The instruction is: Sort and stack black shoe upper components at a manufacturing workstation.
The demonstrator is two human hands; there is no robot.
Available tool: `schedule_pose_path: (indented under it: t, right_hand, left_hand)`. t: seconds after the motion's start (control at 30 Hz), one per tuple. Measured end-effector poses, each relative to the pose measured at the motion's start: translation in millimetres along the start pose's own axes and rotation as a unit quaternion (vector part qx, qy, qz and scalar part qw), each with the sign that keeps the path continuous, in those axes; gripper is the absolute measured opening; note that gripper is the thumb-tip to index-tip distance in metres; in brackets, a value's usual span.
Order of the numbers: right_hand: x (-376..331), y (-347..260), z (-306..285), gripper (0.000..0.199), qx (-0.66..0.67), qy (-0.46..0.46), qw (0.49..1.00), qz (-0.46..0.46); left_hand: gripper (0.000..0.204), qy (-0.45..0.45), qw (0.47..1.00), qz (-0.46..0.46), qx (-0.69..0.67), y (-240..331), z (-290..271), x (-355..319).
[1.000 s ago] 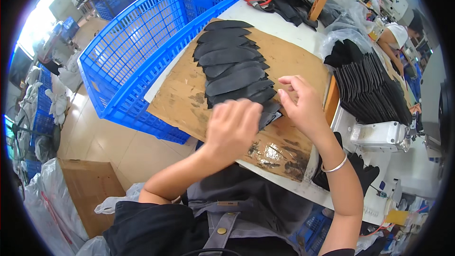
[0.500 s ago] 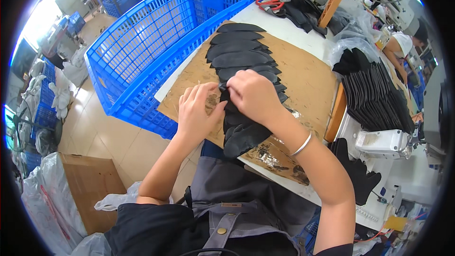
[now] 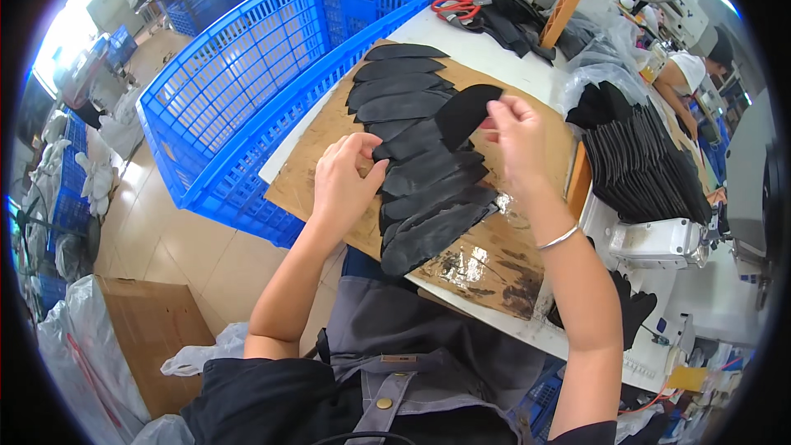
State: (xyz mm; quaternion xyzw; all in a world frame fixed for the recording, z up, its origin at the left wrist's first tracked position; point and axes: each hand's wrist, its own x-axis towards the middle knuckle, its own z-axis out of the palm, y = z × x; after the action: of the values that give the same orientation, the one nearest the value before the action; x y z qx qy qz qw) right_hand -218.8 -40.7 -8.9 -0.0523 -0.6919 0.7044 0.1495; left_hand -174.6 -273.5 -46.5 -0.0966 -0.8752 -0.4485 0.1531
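Your right hand [image 3: 517, 142] has its fingers [image 3: 499, 115] pinched narrow on one black leaf-shaped piece [image 3: 463, 114], gripping it at its right edge so that the piece is lifted and hangs out to the left of the fingertips, above the row below; your left hand [image 3: 344, 175] lies flat with its fingers [image 3: 372, 166] loosely curled and pressing on the left ends of the overlapping black pieces [image 3: 428, 189], holding nothing, the fingertips touching the piece just under the lifted one.

The row of pieces runs down a brown cardboard sheet [image 3: 325, 152] in a fanned, shingled line, from the far end of the sheet to the near edge by your apron; the cardboard rests on the white tabletop [image 3: 478, 45], its near part shiny and stained.

To the left, against the tabletop's edge, stands a large blue plastic crate [image 3: 239, 91]; at the far end lie red-handled scissors [image 3: 458, 8] beside dark fabric; to the right a stack of black pieces [image 3: 638, 165] leans in a row, with a white machine [image 3: 659, 243] just below it.
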Motion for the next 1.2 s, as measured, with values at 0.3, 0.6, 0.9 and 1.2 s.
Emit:
schedule_pose_path:
  t: [0.3,0.6,0.9,1.2]
  right_hand:
    - [-33,-45,-104,0.008,-0.027,0.093,0.988,-0.120]
    - [-148,-75,-137,0.028,0.145,-0.014,0.989,-0.009]
    - [-217,-79,-241,0.044,0.019,0.051,0.998,0.041]
    - [-233,-80,-322,0.055,-0.031,-0.063,0.971,0.229]
  left_hand:
    - [0.037,0.107,0.962,0.142,0.208,25,-2,-12]
    - [0.045,-0.394,0.833,0.050,-0.386,135,51,-25]
    - [0.027,-0.603,0.771,0.052,-0.198,228,117,-32]
    - [0.035,-0.668,0.704,0.210,-0.117,257,191,-46]
